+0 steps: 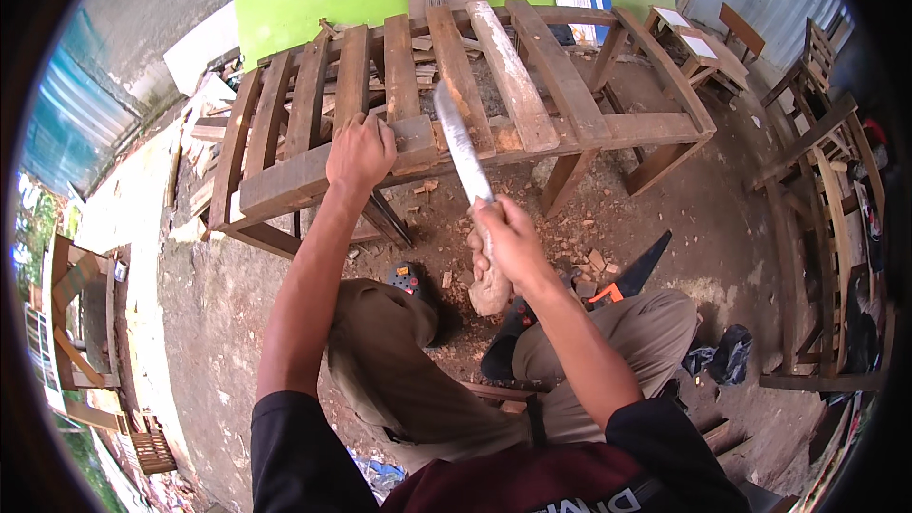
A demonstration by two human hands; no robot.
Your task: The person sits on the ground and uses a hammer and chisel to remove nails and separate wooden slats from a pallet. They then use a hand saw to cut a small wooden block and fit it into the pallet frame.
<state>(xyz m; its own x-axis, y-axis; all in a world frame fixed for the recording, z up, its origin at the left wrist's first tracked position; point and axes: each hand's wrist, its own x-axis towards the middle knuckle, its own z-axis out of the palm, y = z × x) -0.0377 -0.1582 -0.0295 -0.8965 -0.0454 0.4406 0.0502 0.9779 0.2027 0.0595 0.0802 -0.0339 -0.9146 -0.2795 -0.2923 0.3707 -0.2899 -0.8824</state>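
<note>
The right hand (508, 237) is closed around the handle of a long blade (461, 142), its tip raised over the near rail of the slatted wooden frame (532, 104). The left hand (359, 152) grips that rail's near edge, bracing it. Wood chips (579, 261) on the ground indicate trimming is under way; the rail appears unfinished.
</note>
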